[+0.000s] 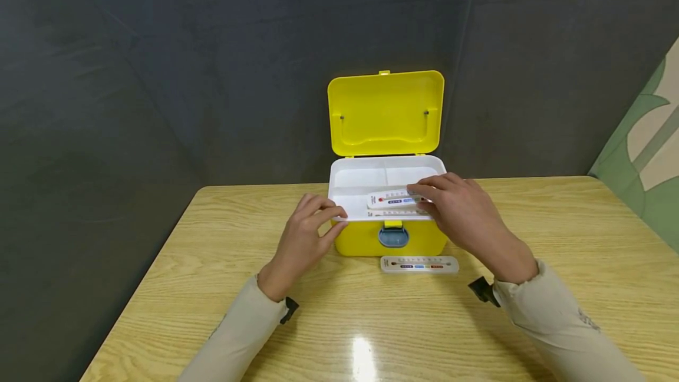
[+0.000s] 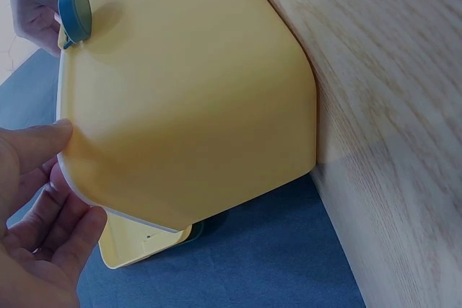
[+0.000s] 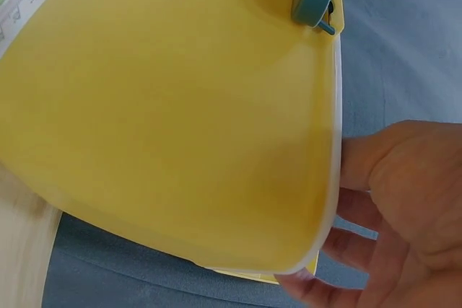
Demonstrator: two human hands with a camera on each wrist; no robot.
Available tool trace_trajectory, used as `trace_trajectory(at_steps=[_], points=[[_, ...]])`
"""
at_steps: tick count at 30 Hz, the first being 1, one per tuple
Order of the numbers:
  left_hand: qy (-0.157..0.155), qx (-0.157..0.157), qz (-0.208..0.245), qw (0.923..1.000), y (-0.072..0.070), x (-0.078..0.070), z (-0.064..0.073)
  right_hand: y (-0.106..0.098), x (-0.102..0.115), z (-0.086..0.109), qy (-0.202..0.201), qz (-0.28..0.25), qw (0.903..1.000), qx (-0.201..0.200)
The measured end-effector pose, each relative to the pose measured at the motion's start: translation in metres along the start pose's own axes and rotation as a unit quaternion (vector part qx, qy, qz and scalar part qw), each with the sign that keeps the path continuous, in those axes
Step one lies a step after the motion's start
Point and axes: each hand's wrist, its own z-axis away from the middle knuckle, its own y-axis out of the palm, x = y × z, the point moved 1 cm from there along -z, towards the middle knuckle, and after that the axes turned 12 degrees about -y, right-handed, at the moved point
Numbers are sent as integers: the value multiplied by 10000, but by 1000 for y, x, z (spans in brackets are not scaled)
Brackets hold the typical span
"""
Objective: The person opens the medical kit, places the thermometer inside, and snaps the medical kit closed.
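A yellow storage box point(image 1: 361, 239) stands with its lid point(image 1: 386, 114) raised and a white divided tray point(image 1: 350, 203) at its top. At the front left corner, my left hand point(image 1: 305, 234) pinches the rim between thumb and fingers. My right hand point(image 1: 464, 211) holds a white thermometer point(image 1: 389, 200) by its right end, slightly tilted over the tray's front compartment. Below it, a second thermometer point(image 1: 379, 214) lies in that compartment, partly covered. The right wrist view shows my right hand point(image 3: 404, 214) at the rim, its fingertips hidden behind the box wall.
Another thermometer point(image 1: 419, 264) lies on the wooden table point(image 1: 318, 335) just in front of the box. A grey-blue latch point(image 1: 394, 237) hangs on the box's front. Behind the table rises a dark cloth-like wall point(image 1: 254, 75), with a green leaf pattern point(image 1: 647, 152) at the right.
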Motion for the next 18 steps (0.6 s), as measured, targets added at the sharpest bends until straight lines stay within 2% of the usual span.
trace_trajectory(at_steps=[7,18], points=[[-71,25,-62,10000,-2,0,2,0,1,-3,-228,-125,9995,161],[-54,-15,-60,10000,-2,-1,1,-1,0,-5,-236,-285,9988,329]])
